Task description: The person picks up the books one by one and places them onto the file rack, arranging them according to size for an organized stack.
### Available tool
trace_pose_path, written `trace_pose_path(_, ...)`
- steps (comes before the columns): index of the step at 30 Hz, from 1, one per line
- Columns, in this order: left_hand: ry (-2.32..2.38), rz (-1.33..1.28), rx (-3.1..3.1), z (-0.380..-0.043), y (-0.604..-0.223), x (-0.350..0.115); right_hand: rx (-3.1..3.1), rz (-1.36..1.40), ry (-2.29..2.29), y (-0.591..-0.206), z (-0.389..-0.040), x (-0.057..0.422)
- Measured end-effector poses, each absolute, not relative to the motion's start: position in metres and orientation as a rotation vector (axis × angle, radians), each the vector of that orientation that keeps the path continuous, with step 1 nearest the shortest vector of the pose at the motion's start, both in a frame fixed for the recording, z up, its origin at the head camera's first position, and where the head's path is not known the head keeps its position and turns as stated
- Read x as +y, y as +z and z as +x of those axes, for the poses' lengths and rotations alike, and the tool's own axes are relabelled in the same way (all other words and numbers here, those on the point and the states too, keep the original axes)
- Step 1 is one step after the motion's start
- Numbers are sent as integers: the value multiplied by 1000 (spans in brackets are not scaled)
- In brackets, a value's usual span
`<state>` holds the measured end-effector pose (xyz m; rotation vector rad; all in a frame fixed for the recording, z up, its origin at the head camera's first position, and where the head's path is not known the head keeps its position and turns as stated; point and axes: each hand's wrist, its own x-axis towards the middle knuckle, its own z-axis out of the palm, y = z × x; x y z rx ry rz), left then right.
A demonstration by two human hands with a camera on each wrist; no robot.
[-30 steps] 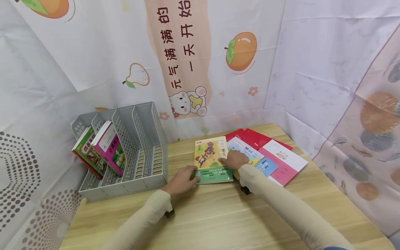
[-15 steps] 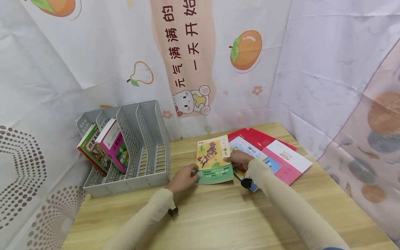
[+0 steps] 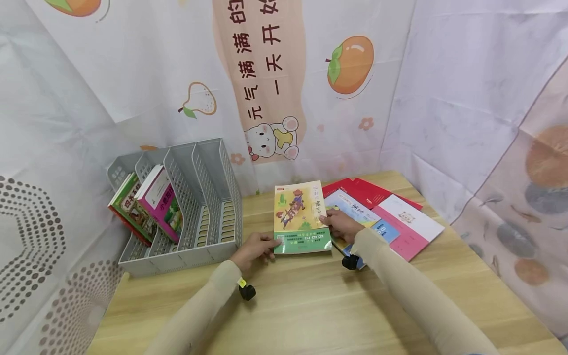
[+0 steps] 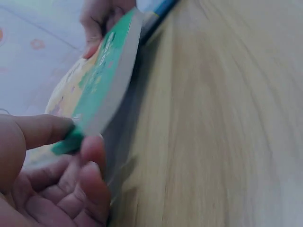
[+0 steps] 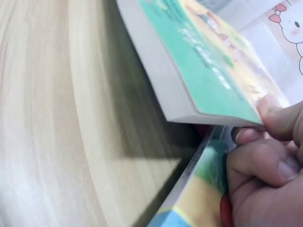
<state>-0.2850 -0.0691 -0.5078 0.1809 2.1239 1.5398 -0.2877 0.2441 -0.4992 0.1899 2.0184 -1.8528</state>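
Note:
A paperback book (image 3: 295, 212) with a yellow and green cover is held between both hands, its near edge raised off the wooden table. My left hand (image 3: 256, 250) pinches its left near corner, thumb on the cover and fingers beneath, as the left wrist view shows. On the opposite side my right hand (image 3: 341, 226) pinches the right edge, thumb on top and curled fingers below. Under the right hand lies a blue picture-covered book (image 5: 199, 194), partly hidden by that hand. The held book's underside is out of sight.
A grey file rack (image 3: 186, 256) stands at the left, with a green book (image 3: 135, 207) and a purple book (image 3: 165, 204) upright in its left slots. Red booklets (image 3: 368, 192) and a pink and white booklet (image 3: 406, 227) overlap at the right. A printed curtain hangs behind the table.
The yellow and green book has risen from the pile and tilted up. The right hand's grip has settled on its right edge, and the left hand now holds its left corner.

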Motion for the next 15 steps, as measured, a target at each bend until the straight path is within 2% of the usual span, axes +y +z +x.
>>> trace_pose_path(15,1590,254,1871,-288,-493,-60,1898,-57,-2015,-496,-281,253)
